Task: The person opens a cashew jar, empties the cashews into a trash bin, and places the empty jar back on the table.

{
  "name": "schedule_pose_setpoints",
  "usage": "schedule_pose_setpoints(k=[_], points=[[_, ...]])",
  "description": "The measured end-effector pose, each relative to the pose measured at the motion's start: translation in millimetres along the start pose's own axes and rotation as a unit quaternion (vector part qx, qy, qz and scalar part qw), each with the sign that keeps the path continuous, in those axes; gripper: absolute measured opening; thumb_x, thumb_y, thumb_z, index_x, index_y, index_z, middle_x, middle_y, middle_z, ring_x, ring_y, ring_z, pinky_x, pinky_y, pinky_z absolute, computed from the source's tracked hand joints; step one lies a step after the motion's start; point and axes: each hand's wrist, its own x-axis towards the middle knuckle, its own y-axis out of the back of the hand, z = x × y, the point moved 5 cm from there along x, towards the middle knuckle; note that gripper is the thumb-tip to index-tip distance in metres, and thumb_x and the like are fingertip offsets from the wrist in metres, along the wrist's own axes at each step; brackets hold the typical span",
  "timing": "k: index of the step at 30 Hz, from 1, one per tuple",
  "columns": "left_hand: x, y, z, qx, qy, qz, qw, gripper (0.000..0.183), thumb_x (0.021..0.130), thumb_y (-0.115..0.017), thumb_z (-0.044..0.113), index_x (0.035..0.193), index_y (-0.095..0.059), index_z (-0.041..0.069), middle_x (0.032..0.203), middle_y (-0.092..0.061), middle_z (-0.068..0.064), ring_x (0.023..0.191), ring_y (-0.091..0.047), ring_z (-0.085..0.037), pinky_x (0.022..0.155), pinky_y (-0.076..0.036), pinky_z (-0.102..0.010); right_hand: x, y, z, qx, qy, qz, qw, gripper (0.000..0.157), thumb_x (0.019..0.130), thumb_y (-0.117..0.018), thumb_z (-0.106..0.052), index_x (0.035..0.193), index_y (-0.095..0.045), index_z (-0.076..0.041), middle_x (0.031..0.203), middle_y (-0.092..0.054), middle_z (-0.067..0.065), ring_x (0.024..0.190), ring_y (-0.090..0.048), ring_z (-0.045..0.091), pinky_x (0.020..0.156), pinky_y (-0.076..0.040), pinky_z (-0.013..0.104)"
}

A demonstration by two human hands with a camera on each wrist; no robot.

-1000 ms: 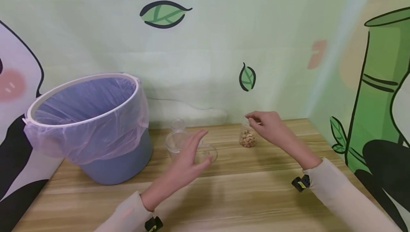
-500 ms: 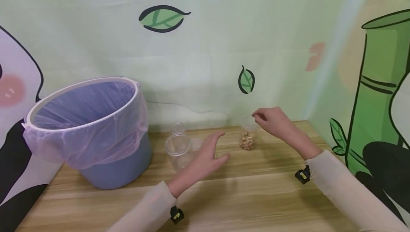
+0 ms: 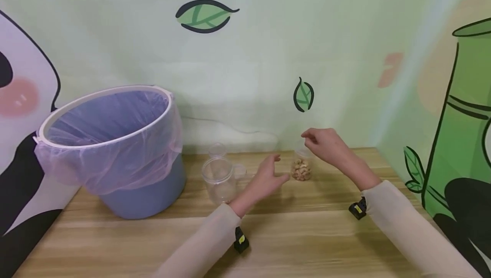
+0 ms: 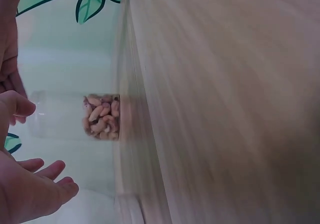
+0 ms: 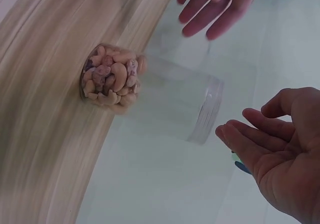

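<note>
A clear jar (image 3: 301, 165) part filled with cashew nuts (image 5: 111, 79) stands upright near the back of the table. Above and to the right of its rim (image 5: 206, 109) is my right hand (image 3: 326, 143), its fingers loosely bent and holding nothing. In the right wrist view a small gap separates those fingertips from the rim. My left hand (image 3: 264, 178) reaches toward the jar from the left, thumb and fingers spread apart, with nothing between them. Behind that wrist stands a second clear jar (image 3: 216, 171) with a wide open mouth.
A blue bin (image 3: 142, 203) lined with a pink bag stands at the left. Clear round pieces (image 3: 217, 149), possibly lids, sit behind and beside the second jar. A printed cloth (image 3: 249, 77) hangs along the back edge of the wooden table (image 3: 307, 244).
My left hand has moved right, from in front of the second jar toward the nut jar. My right hand has shifted slightly right, away from over the nut jar's rim.
</note>
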Motion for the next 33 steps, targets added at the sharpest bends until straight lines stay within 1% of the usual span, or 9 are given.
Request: schedule_pose_setpoints(k=[3, 7, 9, 14, 17, 21, 24, 29, 33], points=[[14.5, -11.1, 3.8, -0.014, 0.003, -0.007, 0.9999, 0.071, 0.095, -0.069, 0.021, 0.152, -0.033, -0.005, 0.149, -0.046, -0.023, 0.139, -0.044, -0.039, 0.11, -0.042, -0.048, 2, 3.3, -1, -0.007, -0.002, 0.002, 1.0, 0.031, 0.1, -0.05, -0.009, 0.118, -0.07, 0.005, 0.104, -0.074, 0.018, 0.061, -0.053, 0.019, 0.065, -0.048, 0.036], [30.8, -24.9, 5.9, -0.046, 0.017, -0.007, 0.9988, 0.075, 0.094, -0.072, 0.019, 0.152, -0.032, -0.004, 0.15, -0.044, -0.025, 0.138, -0.044, -0.04, 0.108, -0.043, -0.049, 7, -0.7, 2, -0.018, -0.012, -0.017, 1.0, 0.033, 0.1, -0.05, -0.011, 0.123, -0.066, 0.007, 0.117, -0.071, 0.024, 0.081, -0.067, 0.03, 0.08, -0.055, 0.047], [36.8, -30.6, 3.8, -0.064, 0.026, 0.002, 0.9976, 0.079, 0.092, -0.076, 0.021, 0.152, -0.031, -0.005, 0.15, -0.044, -0.026, 0.138, -0.045, -0.039, 0.108, -0.043, -0.049, 11, -7.0, 5, -0.025, -0.017, -0.032, 0.999, 0.036, 0.101, -0.051, -0.014, 0.127, -0.064, 0.008, 0.124, -0.067, 0.026, 0.097, -0.069, 0.035, 0.09, -0.053, 0.051], [49.5, -48.2, -3.5, -0.079, 0.044, 0.053, 0.9945, 0.095, 0.083, -0.086, 0.027, 0.153, -0.03, -0.006, 0.148, -0.044, -0.024, 0.137, -0.045, -0.036, 0.11, -0.042, -0.047, 17, -21.9, 11, -0.052, -0.044, -0.054, 0.996, 0.043, 0.104, -0.053, -0.025, 0.127, -0.061, 0.01, 0.12, -0.068, 0.028, 0.11, -0.065, 0.042, 0.096, -0.051, 0.054], [56.5, -56.5, -3.6, -0.077, 0.061, 0.096, 0.9905, 0.108, 0.074, -0.093, 0.032, 0.154, -0.029, -0.004, 0.138, -0.052, -0.019, 0.127, -0.053, -0.031, 0.107, -0.045, -0.044, 20, -24.6, 13, -0.071, -0.076, -0.055, 0.993, 0.049, 0.106, -0.049, -0.032, 0.124, -0.062, 0.012, 0.115, -0.068, 0.029, 0.106, -0.066, 0.043, 0.094, -0.052, 0.054], [62.0, -67.2, -5.7, -0.141, 0.058, 0.131, 0.9796, 0.116, 0.068, -0.097, 0.026, 0.155, -0.026, -0.002, 0.113, -0.061, -0.011, 0.097, -0.06, -0.02, 0.091, -0.052, -0.035, 22, -29.6, 13, -0.092, -0.127, -0.056, 0.986, 0.058, 0.106, -0.044, -0.042, 0.107, -0.067, 0.011, 0.105, -0.067, 0.029, 0.094, -0.067, 0.042, 0.083, -0.055, 0.052], [62.6, -75.8, -11.3, -0.18, 0.044, 0.147, 0.9715, 0.106, 0.07, -0.095, 0.013, 0.153, -0.031, -0.001, 0.105, -0.062, -0.009, 0.084, -0.058, -0.015, 0.077, -0.05, -0.027, 21, -38.1, 11, -0.098, -0.161, -0.057, 0.98, 0.062, 0.105, -0.044, -0.048, 0.092, -0.068, 0.008, 0.1, -0.065, 0.029, 0.087, -0.067, 0.041, 0.069, -0.056, 0.05], [64.4, -82.8, -17.5, -0.121, 0.031, 0.182, 0.9753, 0.06, 0.073, -0.086, 0.002, 0.122, -0.052, 0.003, 0.085, -0.061, -0.004, 0.07, -0.05, -0.007, 0.063, -0.043, -0.02, 20, -49.0, 10, -0.121, -0.198, -0.053, 0.971, 0.065, 0.101, -0.047, -0.055, 0.078, -0.064, 0.003, 0.092, -0.063, 0.026, 0.074, -0.066, 0.035, 0.051, -0.052, 0.041], [67.9, -82.2, -12.2, -0.116, -0.007, 0.219, 0.9687, 0.044, 0.073, -0.08, -0.002, 0.107, -0.053, 0.006, 0.079, -0.058, -0.001, 0.07, -0.05, -0.006, 0.063, -0.044, -0.021, 26, -45.3, 6, -0.176, -0.2, -0.037, 0.963, 0.066, 0.098, -0.049, -0.06, 0.067, -0.061, -0.003, 0.076, -0.06, 0.017, 0.064, -0.06, 0.027, 0.046, -0.046, 0.036]])
